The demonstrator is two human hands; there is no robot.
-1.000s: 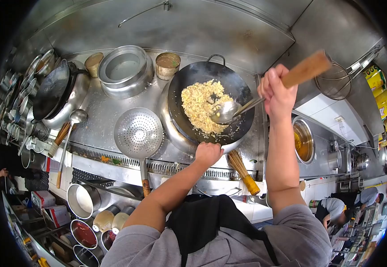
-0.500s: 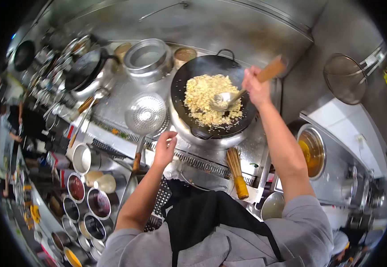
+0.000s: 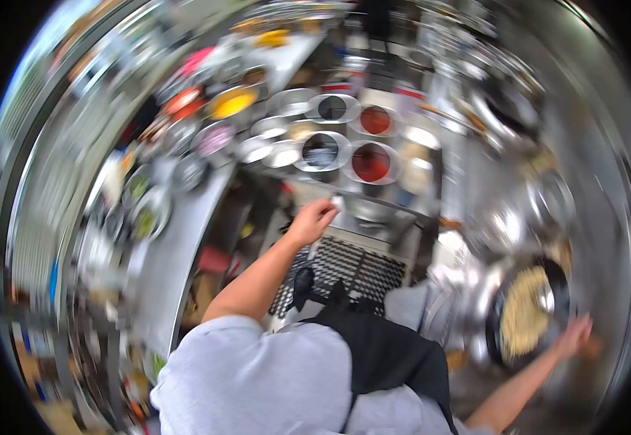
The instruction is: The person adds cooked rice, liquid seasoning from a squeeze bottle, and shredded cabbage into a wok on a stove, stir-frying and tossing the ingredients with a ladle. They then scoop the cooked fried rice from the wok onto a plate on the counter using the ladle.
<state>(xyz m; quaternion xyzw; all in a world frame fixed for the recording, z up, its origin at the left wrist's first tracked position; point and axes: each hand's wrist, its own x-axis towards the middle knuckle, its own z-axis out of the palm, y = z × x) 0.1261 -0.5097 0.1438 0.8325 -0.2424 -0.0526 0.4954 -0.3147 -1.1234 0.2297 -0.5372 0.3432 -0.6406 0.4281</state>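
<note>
The whole view is smeared by motion. My right hand (image 3: 575, 337) is closed round the ladle, whose wooden handle end (image 3: 591, 349) sticks out beyond it. The ladle's metal bowl (image 3: 545, 298) rests among pale yellow chopped food (image 3: 524, 319) in the black wok (image 3: 499, 303) at the right. Well to the left, away from the stove, my left hand (image 3: 313, 222) is raised over the floor area with its fingers pinched together. A small white patch (image 3: 338, 203) shows at its fingertips, too blurred to name.
Containers with red contents (image 3: 370, 162) stand ahead of my left hand, beside others with dark contents (image 3: 320, 151). A long counter (image 3: 178, 254) with bowls of greens (image 3: 150, 213) runs along the left. A perforated black mat (image 3: 352, 264) lies below. Metal pots (image 3: 500, 221) stand beyond the wok.
The view has swung left, so the wok now sits at the right. My left hand has left the wok's rim and moved away from the stove, its fingers now pinched. My right hand still holds the ladle.
</note>
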